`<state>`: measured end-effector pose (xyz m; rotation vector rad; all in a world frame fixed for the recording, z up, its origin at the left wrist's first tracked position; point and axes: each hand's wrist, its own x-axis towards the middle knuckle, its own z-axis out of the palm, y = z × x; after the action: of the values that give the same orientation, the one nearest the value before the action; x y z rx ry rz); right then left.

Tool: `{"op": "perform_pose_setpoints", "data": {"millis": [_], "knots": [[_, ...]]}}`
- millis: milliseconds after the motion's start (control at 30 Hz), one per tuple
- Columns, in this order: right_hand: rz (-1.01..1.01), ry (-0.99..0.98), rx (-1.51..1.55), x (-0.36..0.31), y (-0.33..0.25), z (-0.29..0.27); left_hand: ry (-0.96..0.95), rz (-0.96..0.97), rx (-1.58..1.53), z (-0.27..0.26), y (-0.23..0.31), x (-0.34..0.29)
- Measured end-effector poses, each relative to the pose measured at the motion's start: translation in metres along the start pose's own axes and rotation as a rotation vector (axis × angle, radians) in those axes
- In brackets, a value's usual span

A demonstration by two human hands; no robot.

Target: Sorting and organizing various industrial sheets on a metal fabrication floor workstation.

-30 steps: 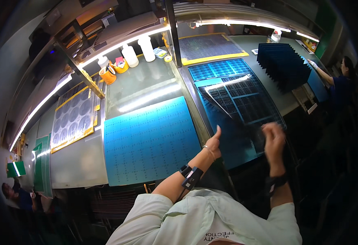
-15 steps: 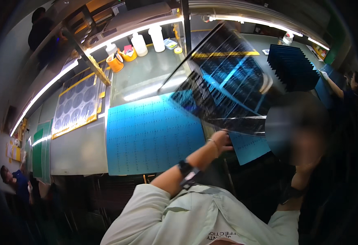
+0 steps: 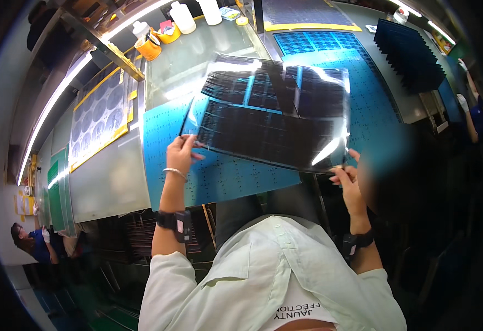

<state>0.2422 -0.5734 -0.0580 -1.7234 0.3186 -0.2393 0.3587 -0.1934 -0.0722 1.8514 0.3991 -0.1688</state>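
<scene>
Black film (image 3: 269, 129), near corners in left grip (image 3: 180, 154), right grip (image 3: 349, 182)

We have the film (image 3: 274, 135) between left hand (image 3: 180, 156) and right hand (image 3: 350, 185), over parts of the left panel (image 3: 225, 185) and right panel (image 3: 373, 102). Left panel lies on the bench (image 3: 189, 71); bottles (image 3: 182, 19) stand at its back, holder (image 3: 148, 48) left of them. Upright boards (image 3: 409, 55) sit right of the right panel; another sheet (image 3: 99, 118) lies far left.

2 lines of dark, upside-down lettering (image 3: 298, 311) on the wearer's white undershirt (image 3: 293, 291)
</scene>
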Motion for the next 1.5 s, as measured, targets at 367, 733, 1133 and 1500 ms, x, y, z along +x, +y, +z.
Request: {"op": "perform_pose_setpoints", "data": {"millis": [367,733,1133,1500], "knots": [[0.082,-0.117,-0.174,-0.016,0.051,0.063,0.478,0.063,-0.286,-0.081,-0.097,-0.105],[0.123,-0.155,-0.186,-0.016,0.053,0.068,0.583,-0.044,-0.495,-0.082,-0.121,-0.122],[0.049,-0.226,-0.179,-0.014,0.058,0.072,0.702,0.004,-0.299,-0.097,-0.125,-0.119],[0.024,-0.282,-0.106,-0.017,0.061,0.065,0.924,0.286,0.245,-0.090,-0.160,-0.119]]}}
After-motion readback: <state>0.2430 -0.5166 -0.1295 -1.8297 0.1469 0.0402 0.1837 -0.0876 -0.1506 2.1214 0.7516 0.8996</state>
